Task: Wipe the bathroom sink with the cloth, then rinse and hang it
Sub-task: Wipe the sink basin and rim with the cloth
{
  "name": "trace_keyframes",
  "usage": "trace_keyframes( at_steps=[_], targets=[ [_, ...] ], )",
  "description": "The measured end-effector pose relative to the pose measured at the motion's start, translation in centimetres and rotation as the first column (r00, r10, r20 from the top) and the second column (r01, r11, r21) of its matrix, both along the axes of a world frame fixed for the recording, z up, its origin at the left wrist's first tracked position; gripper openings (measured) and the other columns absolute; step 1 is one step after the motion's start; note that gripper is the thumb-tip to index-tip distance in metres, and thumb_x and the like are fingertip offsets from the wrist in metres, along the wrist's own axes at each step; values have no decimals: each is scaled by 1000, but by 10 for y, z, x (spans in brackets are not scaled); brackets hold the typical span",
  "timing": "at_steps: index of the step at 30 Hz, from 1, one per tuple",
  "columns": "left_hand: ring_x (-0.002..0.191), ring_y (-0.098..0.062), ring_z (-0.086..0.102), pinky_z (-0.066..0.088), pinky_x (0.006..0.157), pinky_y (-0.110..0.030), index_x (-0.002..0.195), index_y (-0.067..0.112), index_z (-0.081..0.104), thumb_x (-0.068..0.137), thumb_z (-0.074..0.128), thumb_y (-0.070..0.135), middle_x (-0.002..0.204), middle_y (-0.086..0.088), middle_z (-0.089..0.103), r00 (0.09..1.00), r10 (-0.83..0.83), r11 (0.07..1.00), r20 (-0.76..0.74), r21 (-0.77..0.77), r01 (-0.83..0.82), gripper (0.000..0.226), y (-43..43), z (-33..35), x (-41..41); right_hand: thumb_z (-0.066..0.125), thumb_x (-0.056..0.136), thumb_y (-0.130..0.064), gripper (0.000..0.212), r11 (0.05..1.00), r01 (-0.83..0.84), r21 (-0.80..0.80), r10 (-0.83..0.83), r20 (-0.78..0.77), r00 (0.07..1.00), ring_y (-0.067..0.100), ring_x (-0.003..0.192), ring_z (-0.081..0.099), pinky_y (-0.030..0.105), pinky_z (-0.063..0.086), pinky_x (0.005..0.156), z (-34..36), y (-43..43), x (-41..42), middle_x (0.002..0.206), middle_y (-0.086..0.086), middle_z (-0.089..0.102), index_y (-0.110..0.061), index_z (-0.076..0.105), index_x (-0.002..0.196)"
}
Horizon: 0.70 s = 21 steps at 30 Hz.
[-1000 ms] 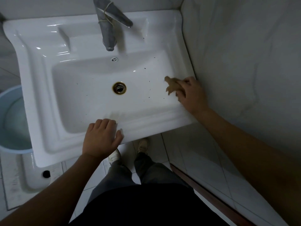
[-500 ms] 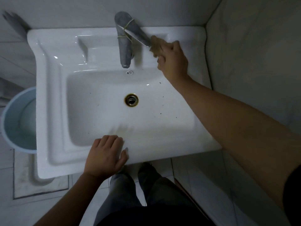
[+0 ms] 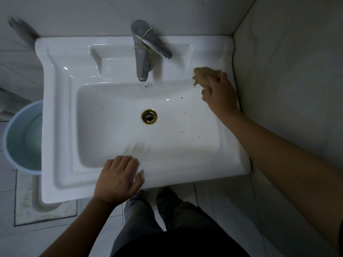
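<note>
1 cloth bunched in R hand on sink rim, L hand flat, fingers spread, 1 faucet, 1 bucket

Dim, flat, bluish light with small specular glints on the sink ledge left of the faucet, soft shadow right of the faucet, smear on the basin's near wall, wide-angle bowing of walls around the sink, corners dark.

Cloth half hidden; bucket cut off
</note>
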State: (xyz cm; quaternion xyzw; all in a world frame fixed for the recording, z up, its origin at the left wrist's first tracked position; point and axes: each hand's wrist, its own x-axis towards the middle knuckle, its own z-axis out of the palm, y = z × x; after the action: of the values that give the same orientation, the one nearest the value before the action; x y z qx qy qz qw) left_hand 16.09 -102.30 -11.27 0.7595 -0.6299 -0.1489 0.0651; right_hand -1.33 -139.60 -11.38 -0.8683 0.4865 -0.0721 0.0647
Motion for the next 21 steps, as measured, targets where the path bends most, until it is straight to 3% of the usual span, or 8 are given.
trace_keyframes(
  at_steps=[3, 8, 11, 15, 21],
  targets=[
    [87, -22, 60, 40, 76, -34, 102, 14, 67, 92, 47, 44, 98, -4, 67, 1000, -8, 999, 11, -31, 9, 37, 0, 0, -1, 51, 94, -29, 48, 993, 116, 7, -116, 3, 993, 37, 112, 57, 42, 50, 89, 2, -14, 8, 141, 19, 44, -17, 49, 140],
    [86, -24, 59, 41, 75, -36, 101, 14, 67, 92, 49, 42, 97, -4, 66, 1000, -8, 998, 28, -55, 10, 35, 0, 0, -1, 63, 88, -31, 55, 963, 254, 85, -255, 2, 967, 34, 112, 56, 41, 56, 82, 0, -7, 69, 135, 21, 46, -9, 46, 135],
    [86, -24, 59, 41, 74, -36, 101, 14, 66, 92, 50, 42, 97, -3, 66, 999, -4, 999, 34, -49, 5, 33, 1, -2, -1, 66, 86, -35, 61, 981, 180, 76, -179, -16, 984, 36, 118, 53, 39, 57, 79, -4, 18, 93, 136, 23, 44, -10, 42, 136],
    [86, -23, 58, 40, 75, -35, 102, 14, 65, 92, 52, 41, 98, -3, 65, 999, -7, 999, 50, -51, 10, 32, 2, -4, -1, 64, 90, -34, 52, 990, 78, 121, -82, 30, 996, 34, 114, 57, 35, 55, 79, -5, 36, 108, 136, 19, 43, -12, 46, 134],
    [85, -25, 57, 42, 74, -37, 103, 14, 65, 93, 49, 42, 97, -4, 66, 998, 0, 999, 57, -41, 2, 34, 2, -6, -1, 64, 92, -31, 52, 989, -14, 150, 14, 1, 1000, 39, 118, 56, 37, 54, 86, -1, 36, 99, 137, 19, 43, -19, 44, 138]
  ],
)
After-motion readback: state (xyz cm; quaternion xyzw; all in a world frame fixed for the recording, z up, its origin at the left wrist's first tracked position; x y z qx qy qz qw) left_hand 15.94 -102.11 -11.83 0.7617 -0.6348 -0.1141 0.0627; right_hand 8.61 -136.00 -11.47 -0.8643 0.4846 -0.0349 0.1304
